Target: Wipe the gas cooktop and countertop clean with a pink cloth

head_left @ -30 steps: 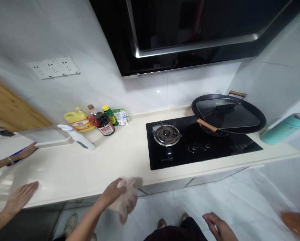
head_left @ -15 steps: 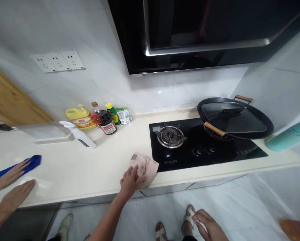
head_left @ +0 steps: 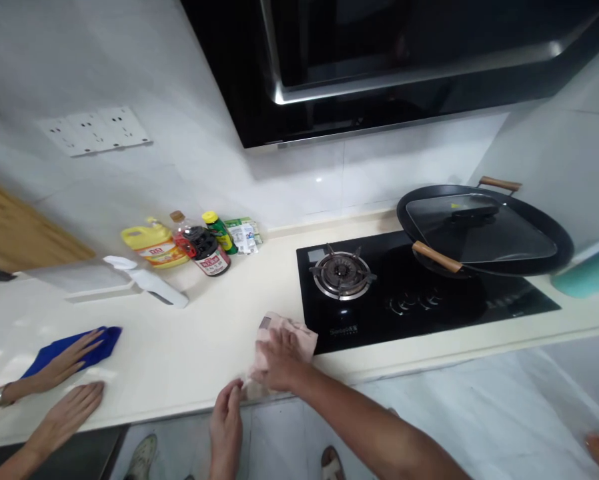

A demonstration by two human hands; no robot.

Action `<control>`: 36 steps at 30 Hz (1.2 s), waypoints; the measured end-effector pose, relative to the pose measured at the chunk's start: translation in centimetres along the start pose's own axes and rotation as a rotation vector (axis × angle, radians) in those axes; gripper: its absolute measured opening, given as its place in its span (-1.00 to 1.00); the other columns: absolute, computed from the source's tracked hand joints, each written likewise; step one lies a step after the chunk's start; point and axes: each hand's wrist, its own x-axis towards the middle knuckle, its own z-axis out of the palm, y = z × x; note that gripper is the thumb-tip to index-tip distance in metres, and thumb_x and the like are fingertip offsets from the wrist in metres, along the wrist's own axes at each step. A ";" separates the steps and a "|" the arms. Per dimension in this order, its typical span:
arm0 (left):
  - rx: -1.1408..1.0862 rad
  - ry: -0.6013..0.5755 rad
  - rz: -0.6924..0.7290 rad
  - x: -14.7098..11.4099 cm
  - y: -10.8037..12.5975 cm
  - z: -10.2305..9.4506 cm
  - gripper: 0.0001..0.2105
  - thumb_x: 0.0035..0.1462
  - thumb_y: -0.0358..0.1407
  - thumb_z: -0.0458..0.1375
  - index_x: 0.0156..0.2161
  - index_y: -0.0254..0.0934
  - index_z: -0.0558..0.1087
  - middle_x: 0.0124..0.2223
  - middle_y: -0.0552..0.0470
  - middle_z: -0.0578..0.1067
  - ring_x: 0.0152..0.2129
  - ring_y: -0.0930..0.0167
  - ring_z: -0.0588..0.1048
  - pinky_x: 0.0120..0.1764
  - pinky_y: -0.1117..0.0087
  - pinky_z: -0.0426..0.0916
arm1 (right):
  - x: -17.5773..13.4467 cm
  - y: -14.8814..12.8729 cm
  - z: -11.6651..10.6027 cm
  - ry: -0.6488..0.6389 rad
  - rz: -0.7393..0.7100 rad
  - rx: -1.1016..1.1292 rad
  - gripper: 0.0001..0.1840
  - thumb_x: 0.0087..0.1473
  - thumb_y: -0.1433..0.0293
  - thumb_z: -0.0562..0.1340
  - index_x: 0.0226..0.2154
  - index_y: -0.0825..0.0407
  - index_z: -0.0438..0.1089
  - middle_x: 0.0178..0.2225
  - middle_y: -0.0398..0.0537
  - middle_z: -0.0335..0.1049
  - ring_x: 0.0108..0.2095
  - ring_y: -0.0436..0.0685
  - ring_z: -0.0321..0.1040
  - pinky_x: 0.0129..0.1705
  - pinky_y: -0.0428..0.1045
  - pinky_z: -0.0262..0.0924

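Note:
A pale pink cloth lies bunched on the cream counter, against the front left corner of the black gas hob. My right hand reaches across from the right and grips it from above, fingers bent into the fabric. At the counter's front edge, my left hand has thumb and fingers pinched together by the cloth's near left corner. The bit of fabric between those fingertips is small and partly hidden.
Another person's hands are at the left, one on a blue cloth. A white spray bottle, yellow jug, dark sauce bottle and green bottle stand along the wall. A lidded wok sits on the hob beneath the black hood.
My right hand has come up from the lower right onto the pink cloth. My left hand has let go of its top and drawn back to its near corner. The other person's blue cloth shifted right.

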 end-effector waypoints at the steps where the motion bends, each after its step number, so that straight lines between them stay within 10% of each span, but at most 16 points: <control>1: -0.010 0.004 -0.025 -0.4 -0.3 -0.4 -0.44 0.00 0.19 0.09 -0.15 -0.24 0.57 -0.07 -0.13 0.67 -0.01 0.13 0.59 0.15 0.12 0.45 | 0.7 -0.3 1.0 0.005 -0.024 -0.032 -0.12 0.18 -0.09 0.23 0.40 -0.03 0.14 0.53 0.22 -0.30 0.49 0.62 -0.42 0.42 0.52 -0.42; 9: 0.017 0.028 -0.053 1.0 0.3 -0.4 -0.51 -0.04 0.17 0.11 -0.21 -0.16 0.55 -0.12 -0.05 0.68 0.00 0.13 0.58 0.17 0.12 0.42 | -6.1 6.3 3.9 0.129 -0.276 -0.079 -0.44 0.27 0.03 0.21 0.27 -0.25 0.30 0.43 -0.14 0.07 0.49 0.36 -0.33 0.47 0.36 -0.55; 19: 0.090 -0.303 0.327 0.4 5.2 12.6 -0.50 0.08 0.19 0.06 -0.17 -0.16 0.56 -0.10 -0.10 0.63 -0.12 0.15 0.56 0.02 0.08 0.48 | -16.8 19.5 -4.1 0.313 0.244 -0.123 -0.51 0.16 0.04 0.29 0.11 -0.20 0.43 0.37 -0.08 0.16 0.49 0.43 -0.33 0.41 0.49 -0.69; 25: 0.312 -0.214 0.731 -0.5 7.5 19.5 -0.60 0.21 0.02 -0.01 -0.22 -0.17 0.59 -0.12 -0.20 0.60 -0.10 0.13 0.54 0.04 0.05 0.42 | -21.3 27.4 -7.6 0.464 0.355 -0.170 -0.57 0.15 0.07 0.28 0.05 -0.18 0.46 0.39 -0.09 0.15 0.48 0.43 -0.30 0.42 0.47 -0.66; 36: 0.802 -0.055 0.647 -2.4 10.5 21.8 -0.43 0.35 -0.01 -0.20 0.19 -0.30 0.42 0.29 -0.36 0.38 0.24 -0.02 0.35 0.14 -0.19 0.32 | -31.6 41.6 -15.9 0.706 0.710 -0.366 -0.57 0.27 0.13 0.16 0.09 -0.10 0.47 0.37 0.07 0.18 0.39 0.46 -0.07 0.28 0.41 -0.06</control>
